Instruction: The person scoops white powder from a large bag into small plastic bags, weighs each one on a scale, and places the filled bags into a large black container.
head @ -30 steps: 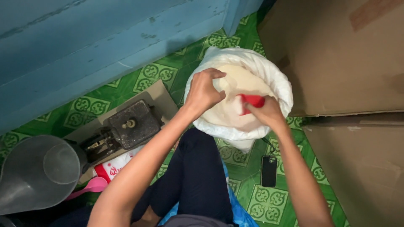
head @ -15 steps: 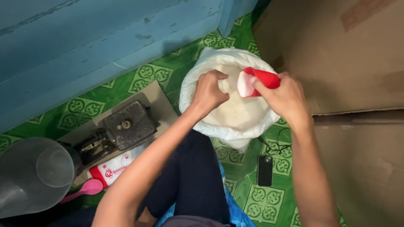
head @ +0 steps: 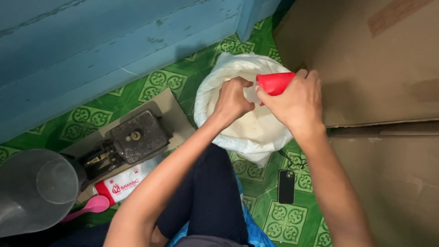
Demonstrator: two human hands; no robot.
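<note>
A white sack (head: 215,87) stands open on the green patterned floor, filled with pale powder (head: 256,128). My right hand (head: 295,100) grips a red scoop (head: 274,82) above the sack's mouth, tilted toward my left hand. My left hand (head: 233,98) is closed around something small and clear or white next to the scoop's mouth; what it is stays unclear. Both hands nearly touch over the powder.
A black phone (head: 286,186) lies on the floor by my right forearm. A dark metal sealing device (head: 132,137) sits on cardboard at left, with a red-and-white packet (head: 121,185), a pink spoon (head: 89,206) and a grey bucket (head: 34,190). Large cardboard boxes (head: 379,68) stand right; a blue wall (head: 91,50) behind.
My right hand lifted the red scoop out of the powder and up over the sack. My left hand moved from the sack's rim to the scoop's mouth.
</note>
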